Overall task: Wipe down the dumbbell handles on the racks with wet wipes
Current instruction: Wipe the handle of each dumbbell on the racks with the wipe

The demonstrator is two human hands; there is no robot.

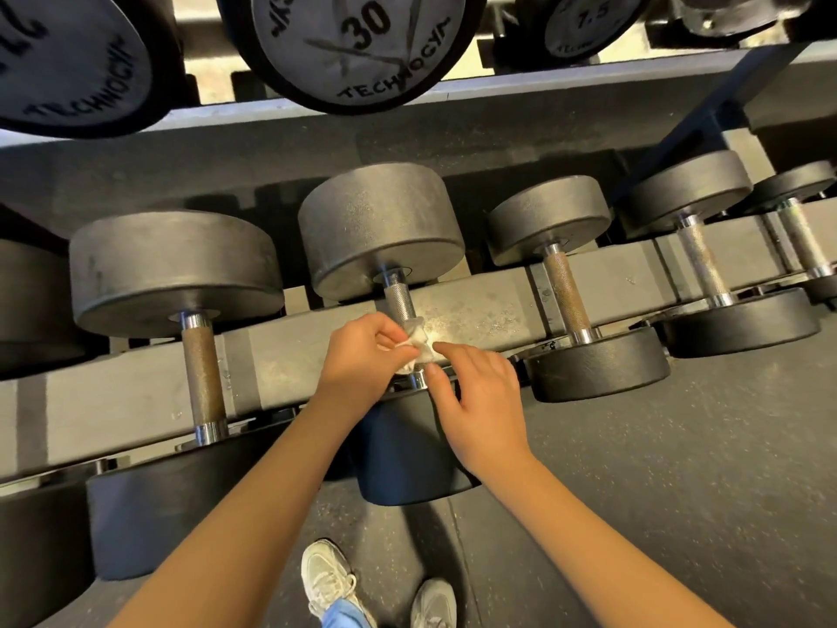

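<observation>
A person at the lower rack (480,310) wraps a crumpled wet wipe (419,344) round the near end of the middle dumbbell (380,228)'s knurled handle (399,301), the left hand (362,355) pinching one side and the right hand (475,392) nipping the other, apparently to keep the cloth tight on the steel

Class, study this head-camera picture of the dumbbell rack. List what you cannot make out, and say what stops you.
All in the head view:
1) Near end of the handle being wiped: covered by the wet wipe and left hand.
2) Whether the right hand pinches the wipe or only touches it: contact too small to tell.
3) Number on the top-left plate: cut off by the frame edge.
4) Weights of the lower-rack dumbbells: end faces turned away.
</observation>
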